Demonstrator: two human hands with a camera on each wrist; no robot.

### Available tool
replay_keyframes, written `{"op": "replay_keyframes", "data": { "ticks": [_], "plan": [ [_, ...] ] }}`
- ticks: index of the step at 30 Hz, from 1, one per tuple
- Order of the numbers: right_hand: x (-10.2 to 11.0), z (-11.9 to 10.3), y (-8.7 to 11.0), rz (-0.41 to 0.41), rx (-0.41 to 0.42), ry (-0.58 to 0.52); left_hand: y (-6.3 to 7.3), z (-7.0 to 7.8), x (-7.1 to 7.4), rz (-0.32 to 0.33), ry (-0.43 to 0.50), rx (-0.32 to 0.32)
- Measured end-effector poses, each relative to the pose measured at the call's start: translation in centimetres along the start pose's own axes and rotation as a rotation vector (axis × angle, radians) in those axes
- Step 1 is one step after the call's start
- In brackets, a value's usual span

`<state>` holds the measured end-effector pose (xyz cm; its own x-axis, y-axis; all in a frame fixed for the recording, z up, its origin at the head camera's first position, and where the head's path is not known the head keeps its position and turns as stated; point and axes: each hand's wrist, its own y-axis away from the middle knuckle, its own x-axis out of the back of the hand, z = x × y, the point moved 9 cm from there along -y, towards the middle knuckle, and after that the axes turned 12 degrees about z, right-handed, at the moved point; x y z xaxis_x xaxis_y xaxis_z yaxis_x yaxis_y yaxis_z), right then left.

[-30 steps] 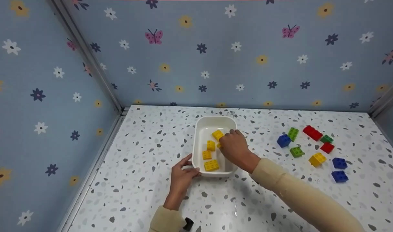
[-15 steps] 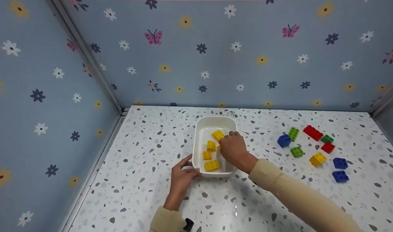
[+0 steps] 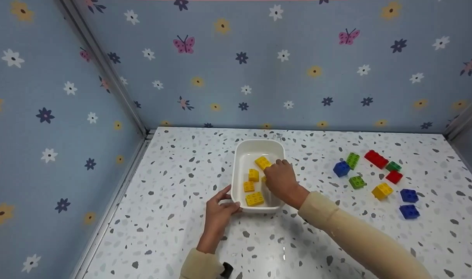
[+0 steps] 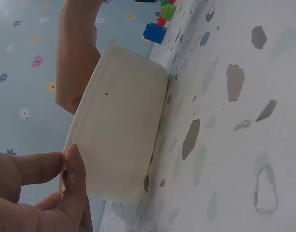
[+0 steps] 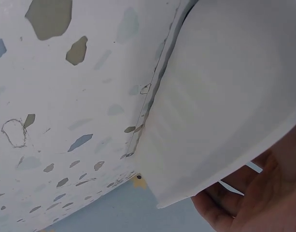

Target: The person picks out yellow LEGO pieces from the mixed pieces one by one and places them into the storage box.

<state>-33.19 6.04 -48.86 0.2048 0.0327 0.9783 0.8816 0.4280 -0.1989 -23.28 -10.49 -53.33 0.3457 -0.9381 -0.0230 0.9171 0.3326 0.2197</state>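
In the head view my left hand (image 3: 219, 211) grips the near left corner of a white plastic tub (image 3: 236, 170). The left wrist view shows the thumb and fingers (image 4: 73, 166) pinching the tub's rim. My right hand (image 3: 281, 179) reaches over the right wall into the tub, fingers curled down. A yellow building brick (image 3: 263, 179) peeks out under its fingertips, mostly hidden by the hand. Several other yellow bricks lie on the tub floor: one at the back (image 3: 262, 162), two small ones in the middle (image 3: 253, 175), and a larger one (image 3: 254, 198) near the front.
On the right of the speckled table (image 3: 174, 193) lie loose bricks: blue (image 3: 341, 169), light green (image 3: 356, 182), red (image 3: 376, 159), dark green (image 3: 393, 166), yellow (image 3: 382, 191) and more blue (image 3: 409, 211). A flowered wall (image 3: 259, 77) closes off the back.
My right hand has shifted slightly toward me inside the tub, the yellow brick under its fingertips moving with it. The left hand and the tub stay put.
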Motion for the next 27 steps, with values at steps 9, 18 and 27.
{"op": "replay_keyframes", "data": {
  "ticks": [9,18,27],
  "plan": [
    [-0.5,0.2,0.2,-0.038,-0.024,0.008,-0.1,-0.1,-0.1,0.002,-0.026,0.006],
    [0.1,0.4,0.4,-0.008,-0.037,-0.055,0.0,-0.3,0.0,0.006,-0.052,0.009],
    [2.4,0.8,0.7,0.17,-0.028,-0.115,-0.1,-0.2,0.0,0.004,-0.026,0.005]
  ]
}}
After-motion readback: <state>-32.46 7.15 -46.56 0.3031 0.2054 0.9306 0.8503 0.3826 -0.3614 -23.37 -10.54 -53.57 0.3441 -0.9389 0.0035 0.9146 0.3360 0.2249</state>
